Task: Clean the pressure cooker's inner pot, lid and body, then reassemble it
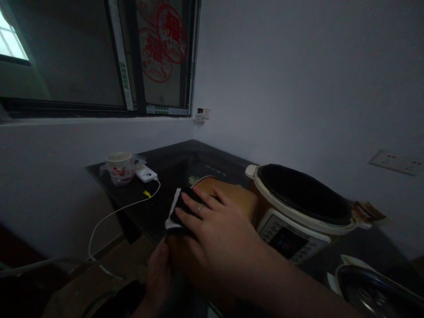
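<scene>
Where my right hand [215, 223] lies: black cloth [181, 206], fingers open
Left hand [159, 271]: at brown casing [236, 194]; fingers' grip, can't tell

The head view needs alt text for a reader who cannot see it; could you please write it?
A person's right hand rests on a black cloth over a rounded brown object, with the left hand at its edge. To the right stands an open cooker with a control panel; a wrapped cup sits at left on a dark table.
</scene>
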A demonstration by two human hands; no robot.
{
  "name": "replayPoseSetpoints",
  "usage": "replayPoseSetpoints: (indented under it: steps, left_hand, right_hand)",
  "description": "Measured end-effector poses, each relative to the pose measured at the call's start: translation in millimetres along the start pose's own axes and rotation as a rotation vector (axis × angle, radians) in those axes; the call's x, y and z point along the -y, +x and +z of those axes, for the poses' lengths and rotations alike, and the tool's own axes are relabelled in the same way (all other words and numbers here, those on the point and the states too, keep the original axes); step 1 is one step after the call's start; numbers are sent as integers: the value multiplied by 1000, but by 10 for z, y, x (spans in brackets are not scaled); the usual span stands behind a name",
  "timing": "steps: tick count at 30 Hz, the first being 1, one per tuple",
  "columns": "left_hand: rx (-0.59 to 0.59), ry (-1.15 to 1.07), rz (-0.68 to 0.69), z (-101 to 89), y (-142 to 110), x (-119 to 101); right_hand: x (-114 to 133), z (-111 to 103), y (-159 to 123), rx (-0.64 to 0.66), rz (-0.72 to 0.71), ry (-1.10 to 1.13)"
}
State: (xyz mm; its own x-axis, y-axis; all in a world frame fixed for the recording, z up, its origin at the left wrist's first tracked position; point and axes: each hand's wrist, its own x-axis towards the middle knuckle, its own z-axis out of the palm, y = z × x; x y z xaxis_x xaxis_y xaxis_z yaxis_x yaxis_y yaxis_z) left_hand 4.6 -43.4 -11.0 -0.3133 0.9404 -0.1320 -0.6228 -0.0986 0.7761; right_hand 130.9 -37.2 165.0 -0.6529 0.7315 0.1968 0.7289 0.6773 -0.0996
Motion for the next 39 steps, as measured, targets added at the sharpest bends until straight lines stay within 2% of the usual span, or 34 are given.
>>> replayPoseSetpoints:
  steps: [2,4,8,10,13,16,18,21,26,30,33,36,39]
  left_hand:
    - [-2,-35,-13,54,-3,-10]
    - [-6,-39,-38,77,2,-13]
    - [-35,31,-39,7,7,-17]
    - [-69,92,-13,-79,-5,-27]
    - [-109,243,45,-227,-24,-35]
    - [-132,328,103,-313,-7,-15]
    - [-136,278,110,-319,36,6]
    - [-10,224,36,-294,128,23]
    - [238,192,34,-267,242,94]
    - [277,140,67,-304,302,209]
    - [258,233,142,-407,388,234]
    - [255,476,214,-490,467,134]
    - [373,607,178,-403,475,-115]
  right_hand:
    - [75,43,-8,-8,-26,-49]
    - [31,12,14,-33,8,-57]
    - [-353,-139,95,-79,185,65]
    - [-625,-137,104,-93,292,264]
    - [-972,17,23,-137,542,711]
    - [-1128,191,-111,-216,710,1100]
    - [-1142,216,-161,-229,719,1168]
    - [-1082,114,-138,-182,639,1021]
    - [-718,-57,-22,-144,325,475]
    - [-346,-11,9,-79,259,120]
    - [-226,47,22,-71,232,-3]
    - [-208,96,31,-101,232,-53]
    - [-196,139,31,-136,228,-86]
